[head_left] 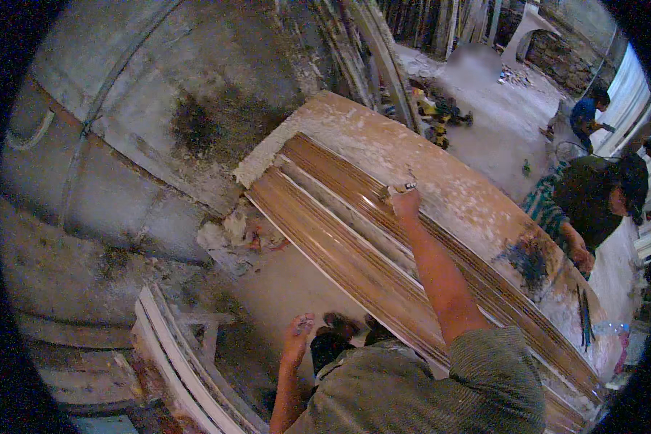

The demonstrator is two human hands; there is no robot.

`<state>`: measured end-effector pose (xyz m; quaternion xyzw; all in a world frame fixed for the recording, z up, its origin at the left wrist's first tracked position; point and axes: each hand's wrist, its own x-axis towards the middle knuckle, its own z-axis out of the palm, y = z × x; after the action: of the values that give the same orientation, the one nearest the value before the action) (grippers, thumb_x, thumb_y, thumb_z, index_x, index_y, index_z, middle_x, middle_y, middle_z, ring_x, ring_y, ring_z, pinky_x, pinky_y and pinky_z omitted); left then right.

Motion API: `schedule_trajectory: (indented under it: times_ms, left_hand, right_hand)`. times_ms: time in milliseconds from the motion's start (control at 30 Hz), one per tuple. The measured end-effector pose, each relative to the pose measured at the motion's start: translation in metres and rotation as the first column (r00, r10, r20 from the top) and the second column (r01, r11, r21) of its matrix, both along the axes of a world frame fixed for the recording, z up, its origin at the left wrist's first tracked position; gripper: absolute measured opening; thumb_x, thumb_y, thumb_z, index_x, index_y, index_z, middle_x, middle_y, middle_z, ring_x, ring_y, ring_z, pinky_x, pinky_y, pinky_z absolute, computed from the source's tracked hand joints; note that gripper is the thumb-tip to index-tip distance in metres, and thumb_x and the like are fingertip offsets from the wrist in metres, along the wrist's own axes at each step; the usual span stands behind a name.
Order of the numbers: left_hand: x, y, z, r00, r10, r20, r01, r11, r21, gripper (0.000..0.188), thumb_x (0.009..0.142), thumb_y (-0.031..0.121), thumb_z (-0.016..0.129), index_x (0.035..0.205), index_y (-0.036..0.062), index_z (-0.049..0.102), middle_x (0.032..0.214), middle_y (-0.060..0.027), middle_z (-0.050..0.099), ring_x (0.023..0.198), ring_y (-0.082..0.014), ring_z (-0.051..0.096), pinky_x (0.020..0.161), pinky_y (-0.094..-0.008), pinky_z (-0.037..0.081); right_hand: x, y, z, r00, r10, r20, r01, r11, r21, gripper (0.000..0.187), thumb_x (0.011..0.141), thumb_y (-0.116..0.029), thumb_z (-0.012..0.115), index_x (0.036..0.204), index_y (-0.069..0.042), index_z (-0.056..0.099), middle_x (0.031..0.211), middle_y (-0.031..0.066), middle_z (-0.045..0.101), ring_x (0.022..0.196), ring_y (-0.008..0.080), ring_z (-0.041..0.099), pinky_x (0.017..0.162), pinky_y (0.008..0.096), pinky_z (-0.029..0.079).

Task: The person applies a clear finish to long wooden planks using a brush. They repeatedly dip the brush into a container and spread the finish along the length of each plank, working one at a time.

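My right hand (406,200) reaches out over the table, closed on a small brush (385,193) with a pale handle. The brush end touches or hovers just over the far one of two long, glossy brown ridged moulds (340,171). A whitish strip runs between that one and the near ridged mould (325,244). My left hand (298,334) hangs low off the near side of the table, away from the moulds. Its fingers are curled, with something whitish at them that is too blurred to name.
The plaster-spattered table (412,160) carries a dark stain (526,260) and thin dark strips (584,316). A co-worker (593,195) stands at its right end; another person (586,119) works farther back. Yellow power tools (437,116) lie beyond. A curved white moulding (184,362) stands lower left.
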<state>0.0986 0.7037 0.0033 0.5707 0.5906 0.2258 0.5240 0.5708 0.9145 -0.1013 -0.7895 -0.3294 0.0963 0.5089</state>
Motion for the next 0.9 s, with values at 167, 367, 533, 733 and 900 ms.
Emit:
schedule_trajectory:
  times_ms: [167, 367, 533, 733, 900]
  left_hand:
    - [-0.026, 0.091, 0.01, 1.0, -0.018, 0.015, 0.02, 0.989, -0.144, 0.022, 0.101, 0.019, 0.067, 0.119, 0.0069, 0.069, 0.12, -0.0082, 0.07, 0.112, -0.0213, 0.065, 0.103, -0.0367, 0.048]
    - [-0.096, 0.231, -0.017, 0.993, -0.093, 0.067, 0.096, 0.995, -0.04, 0.023, 0.101, 0.018, 0.065, 0.121, 0.0077, 0.07, 0.124, -0.0084, 0.069, 0.112, -0.0233, 0.065, 0.103, -0.0371, 0.048]
    - [-0.146, 0.327, -0.034, 0.993, -0.109, 0.042, 0.106, 0.992, 0.069, 0.024, 0.099, 0.019, 0.067, 0.121, 0.0079, 0.07, 0.122, -0.0081, 0.07, 0.111, -0.0222, 0.065, 0.1, -0.0376, 0.05]
    - [-0.195, 0.379, -0.042, 0.976, 0.025, 0.217, -0.023, 1.0, -0.011, 0.024, 0.097, 0.019, 0.069, 0.118, 0.0077, 0.071, 0.111, -0.0061, 0.073, 0.108, -0.0181, 0.065, 0.096, -0.0377, 0.052]
    - [-0.191, 0.37, -0.035, 0.99, 0.086, 0.116, -0.083, 0.996, -0.032, 0.024, 0.097, 0.02, 0.07, 0.117, 0.0071, 0.072, 0.117, -0.0061, 0.071, 0.107, -0.0175, 0.065, 0.098, -0.0361, 0.051]
  right_hand:
    - [-0.051, 0.137, 0.008, 0.999, 0.051, -0.002, -0.051, 0.995, -0.081, 0.028, 0.085, -0.036, 0.074, 0.097, -0.011, 0.074, 0.09, 0.0144, 0.073, 0.083, 0.0333, 0.069, 0.076, 0.0476, 0.056]
    - [-0.119, 0.288, 0.029, 0.953, -0.061, -0.298, 0.061, 0.998, -0.009, 0.026, 0.082, -0.033, 0.077, 0.086, -0.007, 0.075, 0.075, 0.0154, 0.072, 0.071, 0.0338, 0.071, 0.068, 0.0487, 0.057]
    - [-0.143, 0.42, -0.025, 0.993, -0.108, 0.055, 0.11, 0.994, -0.024, 0.027, 0.082, -0.028, 0.076, 0.092, -0.004, 0.073, 0.083, 0.0187, 0.074, 0.078, 0.0348, 0.073, 0.068, 0.0478, 0.058]
    - [-0.138, 0.458, -0.032, 0.925, 0.1, 0.366, -0.044, 0.986, -0.159, 0.033, 0.081, -0.027, 0.074, 0.099, 0.001, 0.071, 0.092, 0.0226, 0.074, 0.088, 0.0397, 0.073, 0.072, 0.0485, 0.058]
    - [-0.134, 0.388, 0.024, 0.998, 0.059, -0.028, -0.062, 0.99, -0.125, 0.039, 0.075, -0.022, 0.078, 0.1, 0.007, 0.069, 0.089, 0.0253, 0.073, 0.088, 0.0428, 0.072, 0.073, 0.0493, 0.057]
